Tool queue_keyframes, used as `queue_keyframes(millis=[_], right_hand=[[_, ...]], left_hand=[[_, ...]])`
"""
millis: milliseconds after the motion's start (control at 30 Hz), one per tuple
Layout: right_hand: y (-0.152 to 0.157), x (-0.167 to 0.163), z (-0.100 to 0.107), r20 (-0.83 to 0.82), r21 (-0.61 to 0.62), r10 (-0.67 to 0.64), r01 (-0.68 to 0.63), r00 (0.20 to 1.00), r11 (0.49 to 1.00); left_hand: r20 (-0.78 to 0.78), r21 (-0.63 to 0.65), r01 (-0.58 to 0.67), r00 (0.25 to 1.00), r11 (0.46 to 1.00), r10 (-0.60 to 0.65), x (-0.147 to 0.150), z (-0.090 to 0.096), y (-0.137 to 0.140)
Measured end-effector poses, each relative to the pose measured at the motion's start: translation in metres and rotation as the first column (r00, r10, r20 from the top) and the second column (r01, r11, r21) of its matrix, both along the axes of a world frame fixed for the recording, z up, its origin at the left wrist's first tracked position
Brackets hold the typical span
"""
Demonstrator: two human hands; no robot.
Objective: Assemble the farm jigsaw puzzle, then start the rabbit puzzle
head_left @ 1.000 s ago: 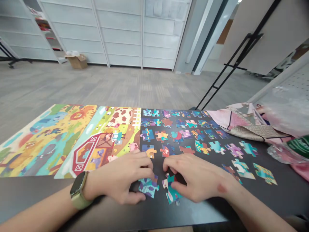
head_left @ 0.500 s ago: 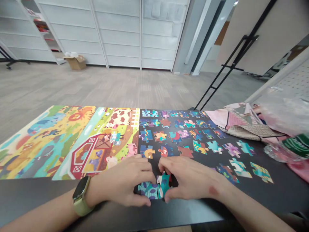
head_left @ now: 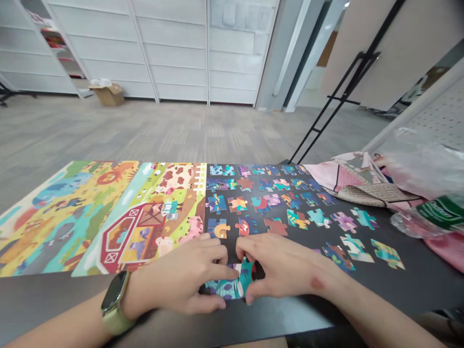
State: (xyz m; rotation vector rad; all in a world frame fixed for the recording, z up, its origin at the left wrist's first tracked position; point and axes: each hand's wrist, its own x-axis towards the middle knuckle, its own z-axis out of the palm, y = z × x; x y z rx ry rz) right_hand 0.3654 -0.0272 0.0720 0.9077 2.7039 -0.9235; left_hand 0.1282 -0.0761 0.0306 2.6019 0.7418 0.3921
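Two teal jigsaw pieces lie side by side near the table's front edge, meeting between my hands. My left hand (head_left: 194, 276) grips the left jigsaw piece (head_left: 222, 288), teal with purple spots, its index finger stretched across the top toward the seam. Curled around the outer side of the right jigsaw piece (head_left: 247, 274) is my right hand (head_left: 281, 265), with the thumb at the near edge and fingers at the far edge. Whether the pieces are fully locked together I cannot tell, as fingers cover parts of them. A watch (head_left: 116, 295) is on my left wrist.
Several loose jigsaw pieces (head_left: 237, 205) lie in rows beyond my hands on the dark table (head_left: 290, 314). To the left are a farm picture (head_left: 148, 220) and an animal picture (head_left: 68, 217). Pink patterned cloth (head_left: 348, 174) and a green-labelled plastic bottle (head_left: 440, 212) sit at the right.
My left index finger has reached further right, over the seam between the two jigsaw pieces. My right hand keeps nearly the same grip. The camera view has shifted slightly.
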Motion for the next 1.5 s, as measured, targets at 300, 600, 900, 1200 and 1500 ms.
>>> queue_keyframes(millis=[300, 600, 900, 1200, 1500], right_hand=[[0.007, 0.016, 0.021, -0.062, -0.082, 0.115, -0.120, 0.991, 0.989], [0.012, 0.011, 0.008, -0.356, 0.117, 0.088, -0.049, 0.930, 0.992], [0.032, 0.013, -0.016, -0.306, 0.365, -0.091, 0.206, 0.948, 0.908], [0.032, 0.012, -0.021, -0.288, 0.360, -0.128, 0.232, 0.949, 0.904], [0.028, 0.019, -0.012, -0.156, 0.243, -0.111, 0.147, 0.982, 0.959]], left_hand=[[0.056, -0.084, 0.050, 0.997, 0.995, -0.046, -0.008, 0.001, 0.004], [0.120, 0.015, 0.051, 0.991, 0.999, -0.052, 0.002, 0.004, -0.001], [0.056, 0.122, -0.350, 0.937, 0.929, 0.346, -0.016, -0.005, 0.021], [0.078, 0.040, -0.310, 0.949, 0.950, 0.306, -0.016, -0.005, 0.020], [0.162, 0.018, -0.278, 0.949, 0.960, 0.272, -0.018, -0.007, 0.019]])
